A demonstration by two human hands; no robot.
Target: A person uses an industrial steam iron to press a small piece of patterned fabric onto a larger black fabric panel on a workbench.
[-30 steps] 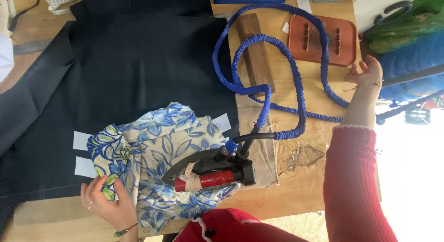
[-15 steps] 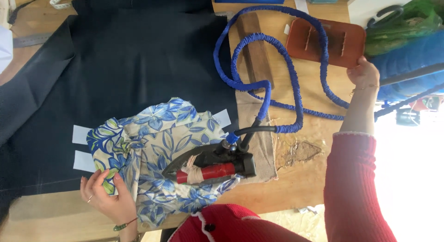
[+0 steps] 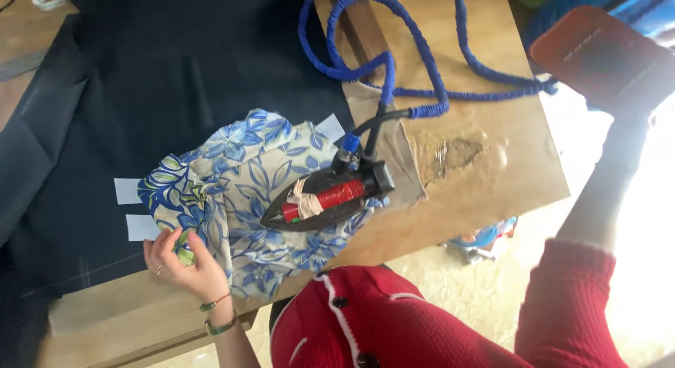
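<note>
Since the earlier frames the right hand (image 3: 626, 111) has lifted the rust-red iron rest (image 3: 601, 55) off the far right of the table (image 3: 492, 178); it now holds that flat pad in the air beyond the table's right edge, and the view has swung closer to the work. How its fingers lie around the pad I cannot tell, as the pad hides them and the light behind is harsh.

At the near edge, the left hand (image 3: 179, 259) has stayed on the blue-and-white floral fabric (image 3: 239, 192), its fingers curled and pinching the cloth's near left corner, thumb on top. That cloth lies crumpled on a dark navy sheet (image 3: 176, 80) covering the left and middle of the table. Two small pale paper slips (image 3: 133, 210) lie on the navy sheet just left of the cloth, and a third peeks from under the cloth's far right side.

A black iron (image 3: 327, 199) with a red handle, bound with a pale strip, rests flat on the right part of the floral cloth, nose pointing toward the left hand. From its heel a black hose joins a braided blue cable (image 3: 394, 73) that loops over the bare wooden top toward the far edge. Near the right edge the wood shows a scorched, worn patch (image 3: 450, 153).
</note>
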